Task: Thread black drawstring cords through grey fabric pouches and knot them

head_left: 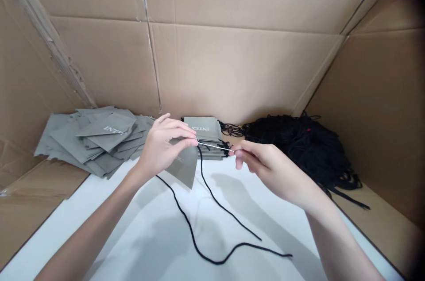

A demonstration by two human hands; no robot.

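My left hand [168, 141] pinches the top edge of a small grey fabric pouch [184, 167], which hangs tilted over the white table. Out to the right, my right hand [257, 159] grips the end of a thin metal needle [215, 145] between thumb and fingers. The needle's other end meets the pouch at my left fingertips. A black cord [212, 192] hangs from the pouch beside those fingertips. Another length of black cord [189, 223] emerges below my left hand and curves over the table. Where the cord passes at the pouch's edge is hidden by my fingers.
A loose heap of grey pouches [99, 135] lies at the left. Behind my hands stands a neat stack of printed pouches [202, 128] with black cords. A large pile of black cords [299, 148] is at the right. Cardboard walls [232, 59] enclose the white table [159, 245].
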